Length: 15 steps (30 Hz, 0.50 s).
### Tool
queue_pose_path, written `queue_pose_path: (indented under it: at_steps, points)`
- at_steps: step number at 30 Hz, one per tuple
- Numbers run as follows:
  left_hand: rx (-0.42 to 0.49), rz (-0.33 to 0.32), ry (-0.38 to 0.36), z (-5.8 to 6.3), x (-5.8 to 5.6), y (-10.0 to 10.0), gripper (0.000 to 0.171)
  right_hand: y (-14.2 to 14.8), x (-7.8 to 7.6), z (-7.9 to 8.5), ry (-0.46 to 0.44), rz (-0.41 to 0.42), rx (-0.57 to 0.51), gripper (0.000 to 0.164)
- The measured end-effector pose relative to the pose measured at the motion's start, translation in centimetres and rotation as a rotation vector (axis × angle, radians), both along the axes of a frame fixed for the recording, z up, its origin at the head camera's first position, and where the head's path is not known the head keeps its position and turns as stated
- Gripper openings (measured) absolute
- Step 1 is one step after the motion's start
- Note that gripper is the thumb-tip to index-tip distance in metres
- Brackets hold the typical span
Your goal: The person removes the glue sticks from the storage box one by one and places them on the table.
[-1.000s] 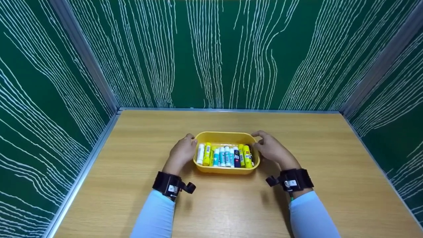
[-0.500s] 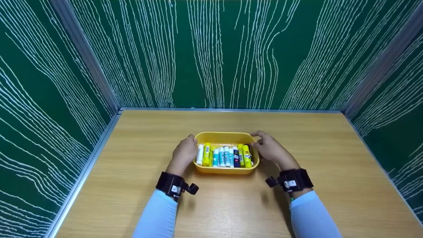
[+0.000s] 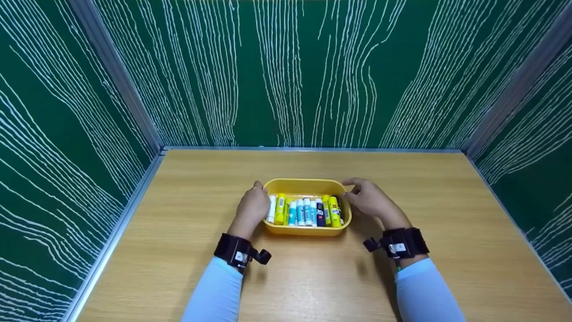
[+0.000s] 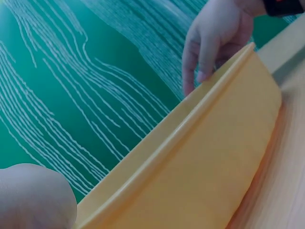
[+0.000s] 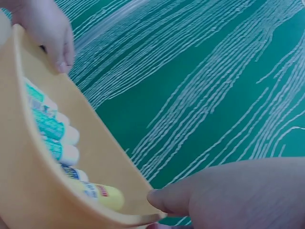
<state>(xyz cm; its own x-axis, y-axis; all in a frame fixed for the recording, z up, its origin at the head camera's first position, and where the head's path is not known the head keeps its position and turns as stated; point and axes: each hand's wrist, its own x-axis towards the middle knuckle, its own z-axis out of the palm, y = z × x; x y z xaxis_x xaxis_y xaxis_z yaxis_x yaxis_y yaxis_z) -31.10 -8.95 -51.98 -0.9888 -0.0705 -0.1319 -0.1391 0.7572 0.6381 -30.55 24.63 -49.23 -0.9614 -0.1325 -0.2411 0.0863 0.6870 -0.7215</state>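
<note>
A yellow plastic bin [image 3: 308, 231] sits on the table, filled with a row of glue sticks [image 3: 307, 212] in white, yellow, teal and dark blue. At its left end my left hand [image 3: 253, 206] grips the rim, fingertips hidden behind the hand in the head view. My right hand [image 3: 374, 203] pinches the rim at the back right corner, one finger stretched along the outside. In the right wrist view the right thumb [image 5: 167, 200] lies at the rim, close to a yellow glue stick [image 5: 107, 195]. The left wrist view shows the bin's outer wall [image 4: 205, 152].
The bin stands on a wood-grain table [image 3: 304, 286]. Green panels [image 3: 250, 89] with wavy white lines rise at the back and both sides, joined by grey metal posts [image 3: 116, 80]. Both wrists wear black straps [image 3: 232, 250] with a loose tab.
My left hand has shifted slightly right and its fingers have closed onto the bin's left rim. My right hand has moved a touch rightward. The bin stays nearly in place.
</note>
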Motion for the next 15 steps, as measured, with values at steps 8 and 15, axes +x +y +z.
queue_pose_path:
  at_steps: [8,15]
  points:
    - [-0.002,0.015,0.005,0.0,0.1,0.0,0.048,-1.5,1.0,2.2,0.158,-0.028,-0.013,0.041]
    - [0.056,0.029,-0.024,-0.3,0.0,0.1,0.05,-4.6,1.8,2.5,0.171,0.047,-0.009,0.041]
